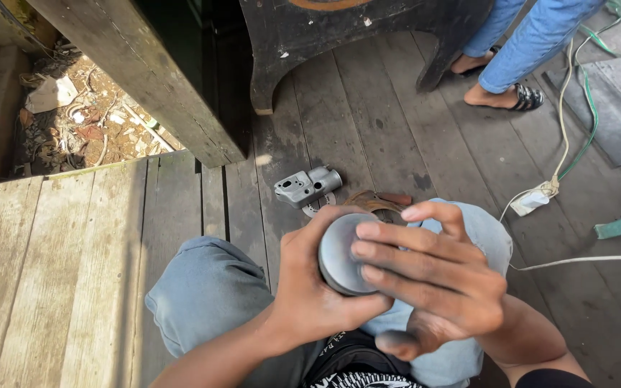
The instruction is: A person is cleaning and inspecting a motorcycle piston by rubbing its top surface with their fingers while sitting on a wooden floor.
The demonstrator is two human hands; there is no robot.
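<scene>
You hold a round grey metal part (341, 253) in front of you, just above your knees. Your left hand (310, 287) wraps around it from the left side and from below, with the thumb along its bottom edge. Your right hand (433, 280) lies flat over its right side, with the fingers (397, 255) spread across its smooth round face. So both hands are close together and clamped on the part, and it sits between them.

You sit on a wooden floor (95, 251) made of old planks. On the floor just past your hands lies a small grey metal block (305, 185) with a short tube on one end. It is near the part but does not touch it. A white cord (562, 129) and a green cord (592, 108) run over the floor on your right. Another person's feet in sandals (515, 97) stand further off, next to a dark wooden stool (339, 43).
</scene>
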